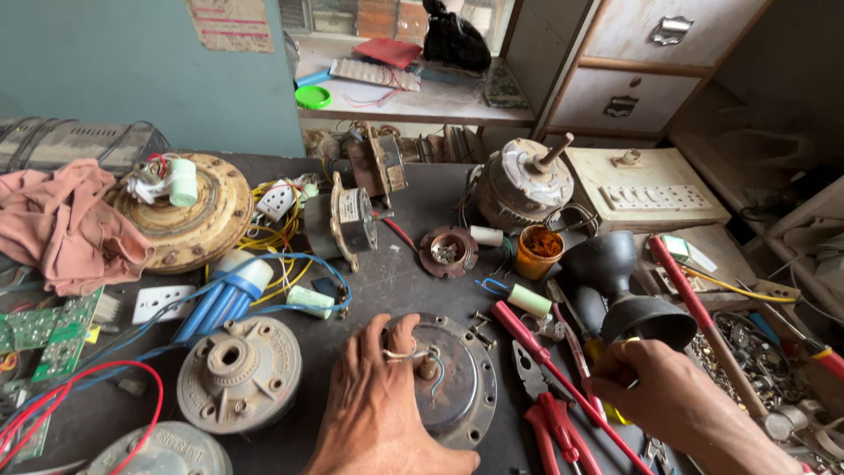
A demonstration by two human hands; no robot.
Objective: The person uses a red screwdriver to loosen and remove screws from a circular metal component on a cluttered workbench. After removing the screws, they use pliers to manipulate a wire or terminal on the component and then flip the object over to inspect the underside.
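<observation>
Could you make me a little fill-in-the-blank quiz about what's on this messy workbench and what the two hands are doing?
1. The left hand rests on a round metal ____ cover.
2. The right hand reaches among tools with ____ handles.
3. The crumpled cloth at the bench's left edge is ____.
4. The small orange cup stands just in front of the grey ____ with a shaft.

Missing words: motor; red; pink; motor

left hand (374, 400): bare, ring (silvery) | right hand (655, 387): bare, ring, no sleeves
</observation>
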